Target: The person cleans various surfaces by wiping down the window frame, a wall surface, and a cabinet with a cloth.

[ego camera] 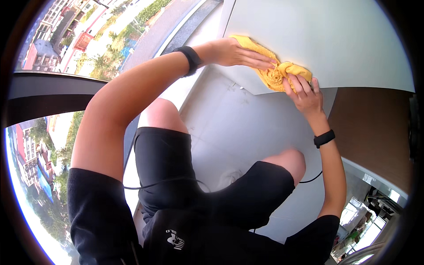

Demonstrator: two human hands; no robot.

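Note:
A crumpled yellow cloth lies against a smooth white panel in front of me. My left hand rests nearly flat on the cloth's upper left part, its fingers stretched along the fabric. At the cloth's lower right, my right hand has bent, spread fingers pressing on the bunched fabric, close to the panel's lower edge. Part of the cloth is gathered in a twist between both hands. Whether the right fingers grip a fold cannot be told. Dark bands circle both wrists.
At left, a window frame crosses a view of buildings and trees outside. A brown panel adjoins the white one at right. Beneath is a pale grey floor with small debris. A black cable crosses my lap.

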